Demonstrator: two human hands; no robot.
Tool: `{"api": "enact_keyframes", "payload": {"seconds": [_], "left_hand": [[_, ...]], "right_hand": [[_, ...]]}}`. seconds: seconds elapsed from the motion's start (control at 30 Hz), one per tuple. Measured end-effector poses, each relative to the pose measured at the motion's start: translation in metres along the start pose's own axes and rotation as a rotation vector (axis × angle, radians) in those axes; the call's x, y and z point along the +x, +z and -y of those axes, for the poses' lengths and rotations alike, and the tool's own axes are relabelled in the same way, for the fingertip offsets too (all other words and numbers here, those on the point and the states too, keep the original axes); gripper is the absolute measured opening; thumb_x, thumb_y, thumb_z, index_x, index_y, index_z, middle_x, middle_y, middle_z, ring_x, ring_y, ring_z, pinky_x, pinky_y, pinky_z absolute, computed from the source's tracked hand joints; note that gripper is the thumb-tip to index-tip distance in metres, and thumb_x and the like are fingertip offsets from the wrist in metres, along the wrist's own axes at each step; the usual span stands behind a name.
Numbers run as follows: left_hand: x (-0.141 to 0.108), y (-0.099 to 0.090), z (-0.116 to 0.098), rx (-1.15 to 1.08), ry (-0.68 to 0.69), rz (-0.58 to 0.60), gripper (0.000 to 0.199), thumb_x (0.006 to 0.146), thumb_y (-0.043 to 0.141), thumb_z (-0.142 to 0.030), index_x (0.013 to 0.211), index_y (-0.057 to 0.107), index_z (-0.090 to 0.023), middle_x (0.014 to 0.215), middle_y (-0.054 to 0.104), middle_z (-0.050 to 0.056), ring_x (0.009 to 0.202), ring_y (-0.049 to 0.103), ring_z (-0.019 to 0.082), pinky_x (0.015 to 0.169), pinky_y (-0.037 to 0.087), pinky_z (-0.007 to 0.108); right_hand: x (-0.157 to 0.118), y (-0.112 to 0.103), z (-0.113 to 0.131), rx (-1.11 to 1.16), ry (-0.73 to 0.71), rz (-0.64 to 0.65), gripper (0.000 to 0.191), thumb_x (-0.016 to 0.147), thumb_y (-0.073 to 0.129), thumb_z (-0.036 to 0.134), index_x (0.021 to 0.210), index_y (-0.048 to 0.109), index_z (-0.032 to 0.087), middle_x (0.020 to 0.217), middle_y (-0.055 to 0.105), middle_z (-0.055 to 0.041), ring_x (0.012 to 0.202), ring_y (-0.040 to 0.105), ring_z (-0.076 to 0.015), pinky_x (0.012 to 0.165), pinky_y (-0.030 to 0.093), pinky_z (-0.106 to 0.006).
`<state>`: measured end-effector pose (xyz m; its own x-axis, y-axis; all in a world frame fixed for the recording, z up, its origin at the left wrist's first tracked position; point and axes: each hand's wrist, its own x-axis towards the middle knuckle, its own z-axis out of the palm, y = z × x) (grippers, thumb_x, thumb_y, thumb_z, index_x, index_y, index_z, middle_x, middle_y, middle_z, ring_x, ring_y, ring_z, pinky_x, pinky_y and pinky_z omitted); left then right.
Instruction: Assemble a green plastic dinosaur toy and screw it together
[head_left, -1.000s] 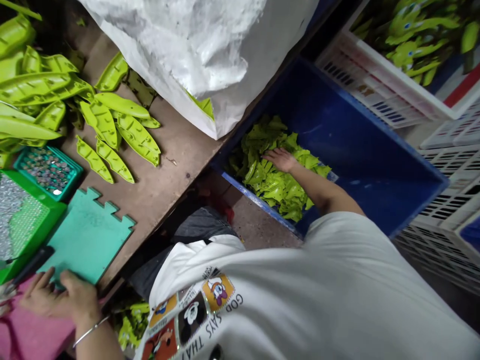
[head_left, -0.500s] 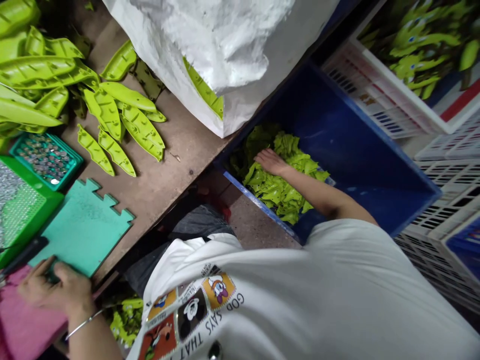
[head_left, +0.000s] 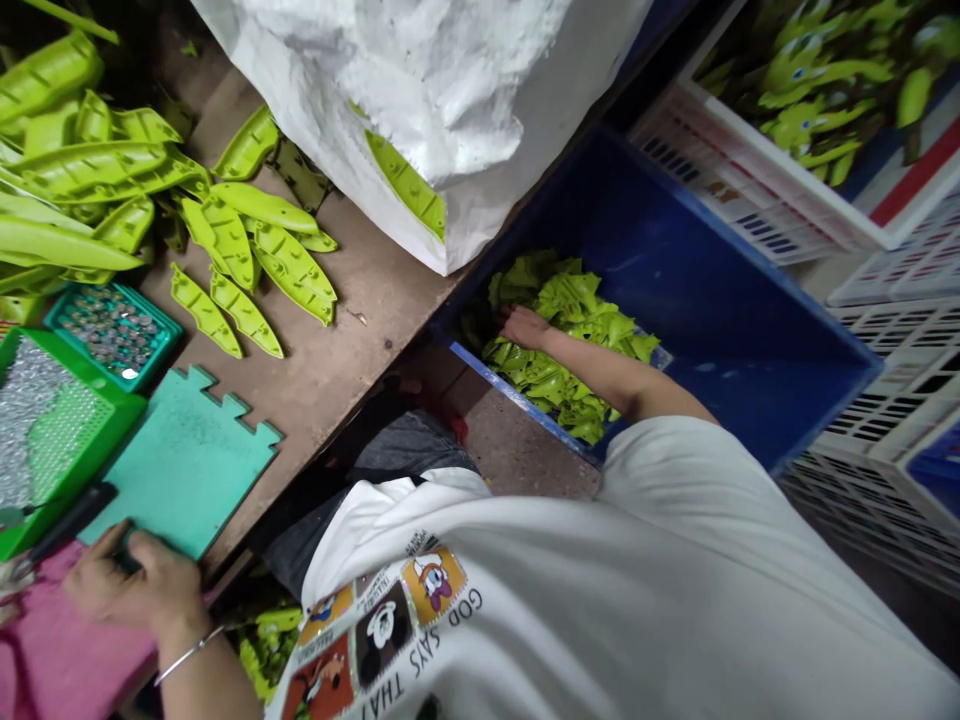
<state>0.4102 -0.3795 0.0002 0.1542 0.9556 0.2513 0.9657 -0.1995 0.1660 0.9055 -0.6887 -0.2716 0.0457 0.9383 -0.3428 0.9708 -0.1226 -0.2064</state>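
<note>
My right hand (head_left: pixel 525 327) lies flat with its fingers together on a heap of crumpled lime-green plastic leaf pieces (head_left: pixel 559 385) in a blue plastic bin (head_left: pixel 675 230). My left hand (head_left: pixel 139 585) rests at the lower left, over a pink pad (head_left: pixel 60 650) and against the edge of a teal foam mat (head_left: pixel 184 465). Its fingers curl around a small dark object, only partly visible. Long ribbed lime-green plastic leaves (head_left: pixel 292 272) lie on the wooden bench (head_left: pixel 352 330), well away from both hands.
A white woven sack (head_left: pixel 405 100) holding green pieces hangs over the bench. Small trays of beads (head_left: pixel 112 335) and silver studs (head_left: pixel 52 430) and a black tool handle (head_left: pixel 71 518) sit near my left hand. White crates (head_left: pixel 900 400) stack at the right.
My right hand has slid left across the green heap. My left hand has shifted slightly right along the mat's edge. The whole view has moved a little.
</note>
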Motion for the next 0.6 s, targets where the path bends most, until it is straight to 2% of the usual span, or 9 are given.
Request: {"api": "enact_keyframes", "payload": {"seconds": [0.07,0.2,0.37,0.5,0.57,0.6], "left_hand": [[-0.001,0.000,0.000,-0.006,-0.008,-0.003,0.046,0.072,0.052,-0.034,0.112,0.073,-0.029,0.111,0.072,0.010,0.117,0.062,0.041,0.101,0.043,0.059],[-0.001,0.003,0.007,-0.052,0.027,-0.023,0.039,0.076,0.052,-0.034,0.108,0.073,-0.022,0.111,0.072,0.014,0.118,0.061,0.042,0.101,0.044,0.060],[0.001,0.013,0.021,-0.131,0.114,-0.064,0.028,0.077,0.055,-0.032,0.098,0.070,-0.021,0.105,0.072,0.011,0.113,0.062,0.039,0.103,0.042,0.059],[-0.002,0.021,0.031,-0.198,0.169,-0.117,0.024,0.081,0.055,-0.034,0.092,0.067,-0.016,0.098,0.069,0.012,0.103,0.062,0.033,0.100,0.043,0.057],[-0.005,0.023,0.033,-0.223,0.181,-0.106,0.025,0.084,0.054,-0.034,0.093,0.066,-0.014,0.098,0.068,0.013,0.102,0.061,0.031,0.099,0.043,0.056],[-0.007,0.023,0.034,-0.234,0.180,-0.099,0.025,0.086,0.053,-0.034,0.094,0.066,-0.014,0.100,0.068,0.013,0.103,0.060,0.031,0.100,0.043,0.056]], "right_hand": [[-0.006,-0.007,0.002,-0.013,0.013,-0.002,0.026,0.088,0.050,0.015,0.084,0.075,0.018,0.106,0.074,-0.0137,0.107,0.057,-0.0257,0.090,0.038,-0.040],[-0.021,-0.021,0.012,-0.039,0.082,-0.039,0.028,0.093,0.047,0.017,0.091,0.075,0.020,0.099,0.072,-0.0109,0.099,0.053,-0.0230,0.084,0.038,-0.036],[-0.042,-0.047,0.020,-0.097,0.287,-0.144,0.021,0.088,0.055,0.018,0.100,0.073,0.020,0.105,0.068,-0.0114,0.098,0.051,-0.0248,0.082,0.037,-0.038],[-0.065,-0.086,0.035,-0.164,0.460,-0.299,0.022,0.085,0.060,0.028,0.101,0.073,0.018,0.097,0.066,-0.0150,0.093,0.051,-0.0299,0.078,0.039,-0.043],[-0.077,-0.112,0.051,-0.201,0.543,-0.426,0.025,0.084,0.059,0.033,0.096,0.074,0.016,0.091,0.065,-0.0173,0.087,0.050,-0.0310,0.073,0.039,-0.045],[-0.082,-0.128,0.061,-0.212,0.535,-0.474,0.025,0.084,0.059,0.035,0.092,0.074,0.016,0.087,0.064,-0.0178,0.083,0.050,-0.0312,0.071,0.038,-0.046]]}}
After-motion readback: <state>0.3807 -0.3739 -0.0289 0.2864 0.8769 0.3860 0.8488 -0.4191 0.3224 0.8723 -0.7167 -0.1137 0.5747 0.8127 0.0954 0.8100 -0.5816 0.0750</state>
